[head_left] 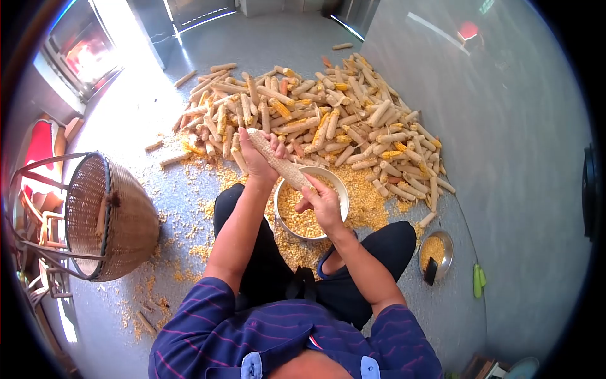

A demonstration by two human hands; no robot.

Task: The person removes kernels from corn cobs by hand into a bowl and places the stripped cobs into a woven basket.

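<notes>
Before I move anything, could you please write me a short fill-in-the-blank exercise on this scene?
1. The left hand and the right hand hold one long, pale corn ____.
2. Below them, the white bowl contains loose yellow corn ____.
3. The wicker basket is on the ____ side of the picture.
4. The flat object at the edge of the small metal bowl is coloured ____.

Missing words: cob; kernels; left; black.
</notes>
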